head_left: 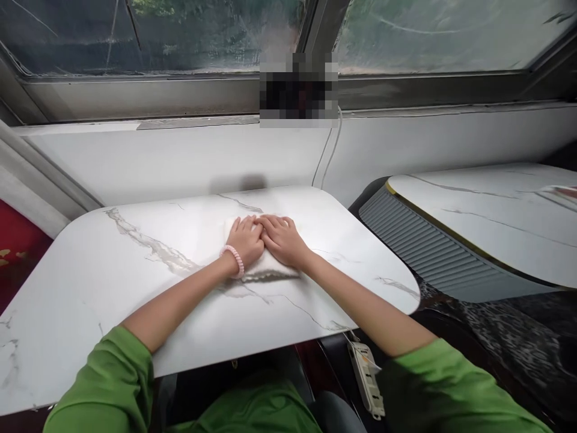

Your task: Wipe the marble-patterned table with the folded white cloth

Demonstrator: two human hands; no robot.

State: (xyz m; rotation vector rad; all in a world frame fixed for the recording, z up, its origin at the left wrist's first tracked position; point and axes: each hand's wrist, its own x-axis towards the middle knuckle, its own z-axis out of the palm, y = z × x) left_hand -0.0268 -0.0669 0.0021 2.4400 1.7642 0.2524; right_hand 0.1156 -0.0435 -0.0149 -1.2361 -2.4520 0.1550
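Note:
A folded white cloth (273,267) with a scalloped front edge lies on the white marble-patterned table (180,319). My left hand (247,239) rests palm down on its left part, fingers pointing away from me and lying flat. A pink coiled band (234,260) circles my left wrist. Pressed on the right part of the cloth is my right hand (285,240), also palm down with fingers extended. The two hands touch at the thumbs and forefingers. Much of the cloth is hidden beneath them.
A second marble-patterned table (487,210) with a ribbed grey side stands at the right. Below the near table edge hangs a white power strip (367,376). Behind the table are a white wall (171,159), a cable (333,150) and windows (216,36). Something red (18,252) is at the left.

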